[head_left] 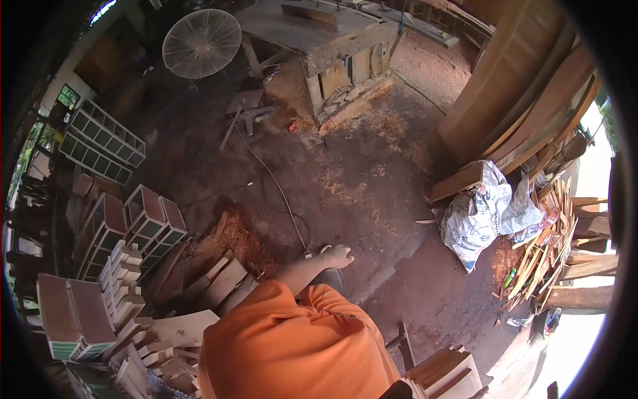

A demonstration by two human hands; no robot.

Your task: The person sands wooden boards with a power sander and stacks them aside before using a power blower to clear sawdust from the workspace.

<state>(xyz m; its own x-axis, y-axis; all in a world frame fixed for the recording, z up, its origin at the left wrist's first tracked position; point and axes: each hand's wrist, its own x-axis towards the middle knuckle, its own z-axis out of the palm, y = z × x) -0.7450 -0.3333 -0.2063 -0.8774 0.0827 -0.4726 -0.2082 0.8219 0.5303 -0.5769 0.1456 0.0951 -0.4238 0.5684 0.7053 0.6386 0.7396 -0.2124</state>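
Note:
My left hand (340, 257) is low in the middle of the view, at the end of a bare forearm reaching out from the orange shirt (292, 346). It lies over or beside my dark-trousered knee (321, 279). The fingers are too small and foreshortened to show whether they grip anything. A thin cable (282, 189) runs across the dark floor and ends close to the wrist, near a small pale item I cannot make out. My right hand is out of sight.
Ahead stands a wooden workbench (279, 26) with sawdust around it. A mesh dish (201, 43) is beside it. White sacks (473, 216), large boards (512, 80) and wood strips (541, 249) are to the right. Cut wood pieces (229, 282) and green-sided frames (153, 213) crowd the left.

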